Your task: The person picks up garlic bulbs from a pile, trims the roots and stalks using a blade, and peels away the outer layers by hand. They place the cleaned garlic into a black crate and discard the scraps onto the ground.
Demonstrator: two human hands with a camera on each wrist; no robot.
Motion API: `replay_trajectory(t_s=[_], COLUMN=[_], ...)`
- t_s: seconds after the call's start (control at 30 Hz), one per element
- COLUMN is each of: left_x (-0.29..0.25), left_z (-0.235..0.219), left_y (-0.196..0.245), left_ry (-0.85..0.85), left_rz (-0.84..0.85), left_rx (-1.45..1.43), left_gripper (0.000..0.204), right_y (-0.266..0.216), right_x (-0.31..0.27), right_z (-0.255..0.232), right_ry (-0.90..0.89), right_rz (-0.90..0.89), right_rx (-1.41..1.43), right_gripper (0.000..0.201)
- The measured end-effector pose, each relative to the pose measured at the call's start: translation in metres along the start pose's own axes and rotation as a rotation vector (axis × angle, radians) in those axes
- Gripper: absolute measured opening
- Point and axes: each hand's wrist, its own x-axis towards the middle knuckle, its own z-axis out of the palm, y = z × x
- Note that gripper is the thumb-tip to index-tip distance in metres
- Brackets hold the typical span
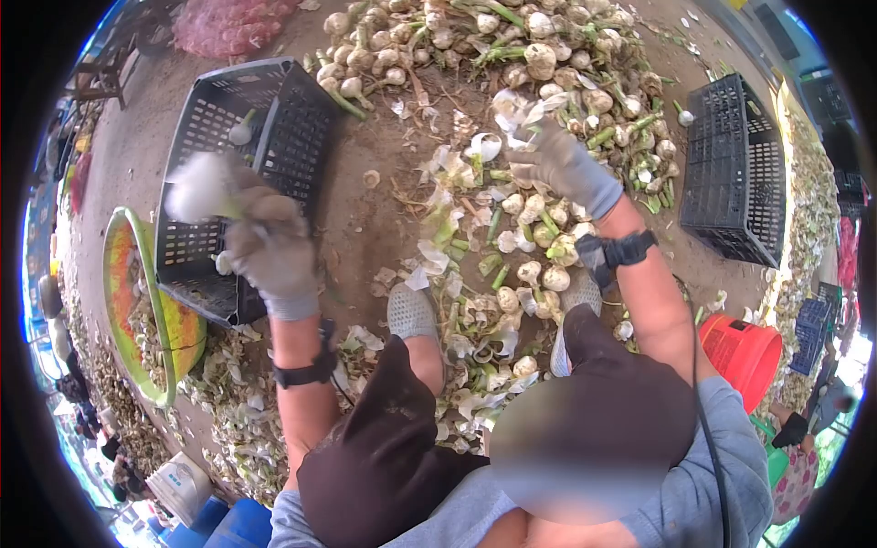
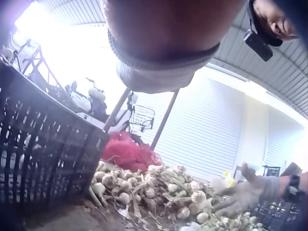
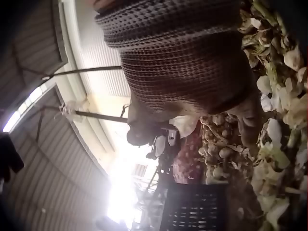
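Garlic (image 1: 548,55) lay heaped on the dirt floor in the head view, with peels scattered toward the person's shoes. The left hand (image 1: 269,242), gloved, clutched a blurred white garlic bulb (image 1: 196,187) above the black crate (image 1: 247,173) on its side. The right hand (image 1: 557,160), also gloved, reached into the heap's near edge, fingers curled among bulbs and peel; whether it gripped 1 could not be told. A second crate (image 1: 735,173) stood at right, an orange bucket (image 1: 742,352) nearer.

From the left wrist, the crate (image 2: 43,154) filled the left side, the heap (image 2: 159,190) lay beyond, and the right hand (image 2: 243,195) hovered over it.

From the right wrist, the glove (image 3: 192,72) hid the fingers; garlic (image 3: 224,149) lay beside it.
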Motion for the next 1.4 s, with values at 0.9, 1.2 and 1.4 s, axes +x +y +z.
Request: replay_trajectory(t_s=[0.9,1.2,1.4], left_x=[-0.015,-0.019,-0.022], left_z=[-0.055,-0.044,-0.029], left_y=[-0.192,-0.211,-0.206], left_ry=[0.062,0.119,0.066], left_rz=[-0.548,-0.341,-0.355], left_rx=[1.365,2.097,2.256], left_gripper=[0.076,0.065,0.056], right_y=[0.012,-0.004,0.001], right_x=[-0.071,-0.081,-0.083], right_z=[0.02,0.034,0.039], right_ry=[-0.448,-0.095,-0.052], right_rz=[0.674,0.292,0.398], right_rx=[1.297,0.887,0.988], right_gripper=[0.036,0.026,0.019])
